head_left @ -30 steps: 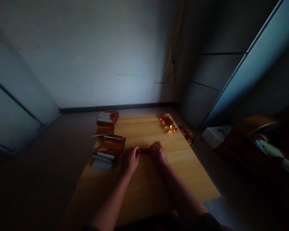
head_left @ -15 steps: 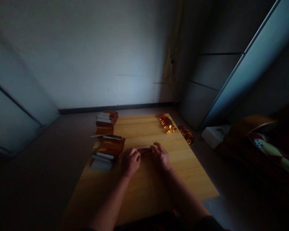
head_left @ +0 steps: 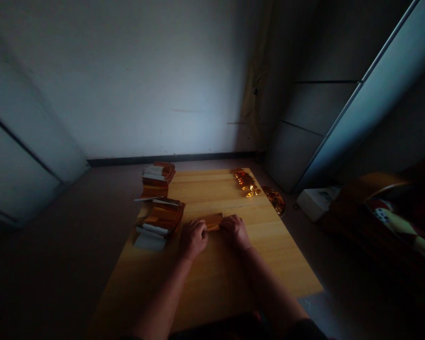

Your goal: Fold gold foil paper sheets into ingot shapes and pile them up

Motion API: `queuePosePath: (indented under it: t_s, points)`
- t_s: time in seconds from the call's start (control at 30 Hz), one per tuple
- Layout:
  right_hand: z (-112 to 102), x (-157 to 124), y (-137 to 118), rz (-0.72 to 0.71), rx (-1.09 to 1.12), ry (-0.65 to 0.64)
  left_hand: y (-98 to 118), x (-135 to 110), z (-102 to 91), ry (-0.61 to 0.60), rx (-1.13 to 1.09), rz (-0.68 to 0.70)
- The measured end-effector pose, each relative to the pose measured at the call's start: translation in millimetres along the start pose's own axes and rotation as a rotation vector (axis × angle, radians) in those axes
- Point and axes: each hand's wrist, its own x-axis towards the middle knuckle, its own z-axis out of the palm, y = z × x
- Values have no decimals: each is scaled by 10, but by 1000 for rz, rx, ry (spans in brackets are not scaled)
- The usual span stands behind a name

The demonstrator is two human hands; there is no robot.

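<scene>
A sheet of shiny copper-coloured foil paper (head_left: 213,221) lies at the middle of the wooden table, stretched between my two hands. My left hand (head_left: 194,236) is closed on its left end, with thumb and fingers pinched together. At the right end my right hand (head_left: 235,230) has its fingers curled over the edge, closed on the foil paper too. Just left of my left hand rest stacks of the same foil paper (head_left: 164,215), some showing pale backs. Folded gold foil pieces (head_left: 247,183) stand in a row near the far right corner.
The wooden table (head_left: 269,264) faces a pale wall (head_left: 145,85). More folded foil pieces lie in a heap (head_left: 275,200) beyond the table's right edge. A white box (head_left: 313,202) stands on the floor at the right, beside a wooden-armed seat (head_left: 378,182) with patterned cloth.
The foil paper now shows its broad copper face, where a narrow strip with a pale edge showed before. My right hand's raised fingers have come down and closed on its right end.
</scene>
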Motion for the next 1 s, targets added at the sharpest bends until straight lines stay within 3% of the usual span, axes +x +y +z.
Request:
queuePosePath:
  t_s: [0.47, 0.83, 1.0]
  points:
    - [-67, 135, 66, 79, 16, -61, -118, 22, 40, 19, -147, -103]
    - [-74, 266, -91, 270, -172, -113, -124, 81, 39, 13, 51, -180]
    - [-84, 290, -130, 288, -213, -132, -96, 103, 42, -21, 130, -202]
